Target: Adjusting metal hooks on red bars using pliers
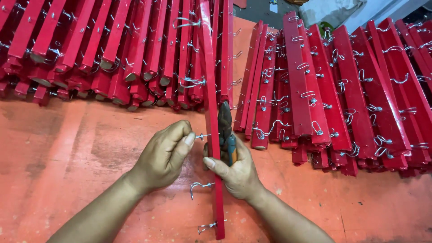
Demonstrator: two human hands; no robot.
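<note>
Left stack of red slats (112,49): upper ends cut off by top edge | right stack of red slats (342,90): far side cut off by right edge | pliers (226,132): handles hidden inside right hand (236,173) | both forearms: cut off at bottom edge | objects beyond the orange surface's (58,148) far edge: too blurred to tell.

Two bare hands are showing, one red wooden slat (211,112) is standing on edge between them, and one pair of pliers (226,132) is showing. Two piles of red hooked slats are lying behind.
</note>
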